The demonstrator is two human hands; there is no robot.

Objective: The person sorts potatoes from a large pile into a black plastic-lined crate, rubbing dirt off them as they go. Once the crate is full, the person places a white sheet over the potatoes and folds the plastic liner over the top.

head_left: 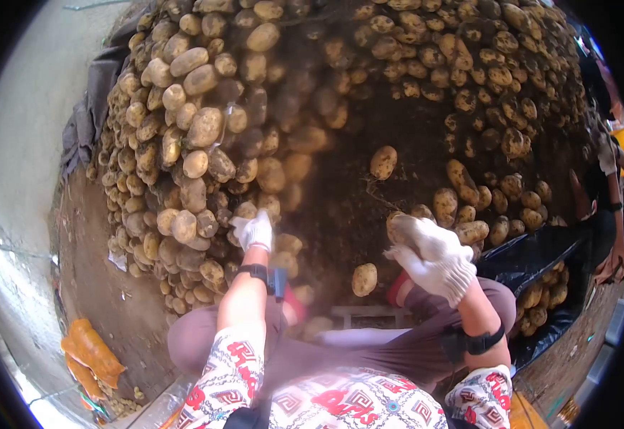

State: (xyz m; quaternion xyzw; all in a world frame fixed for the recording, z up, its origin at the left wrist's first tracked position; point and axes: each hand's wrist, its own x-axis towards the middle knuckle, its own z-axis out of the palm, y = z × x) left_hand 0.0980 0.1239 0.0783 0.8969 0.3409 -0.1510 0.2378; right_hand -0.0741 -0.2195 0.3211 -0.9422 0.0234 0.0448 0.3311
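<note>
My right hand (433,259), in a white knit glove, is wrapped round a potato (398,227) at the right of the bare soil. My left hand (253,230), also gloved, is at the lower edge of the big potato pile (183,154). Its fingers are curled, and whatever they may hold is hidden. Just above it, a potato (245,209) sits close to the fingertips. Two single potatoes lie on the dark soil between the piles, one farther off (383,163) and one near my feet (364,279).
More potatoes (498,64) cover the ground at the upper right. Right of my knee, black plastic (533,250) surrounds several potatoes (544,300). An orange net sack (92,354) lies at the lower left. Another person's arm (616,214) shows at the right edge.
</note>
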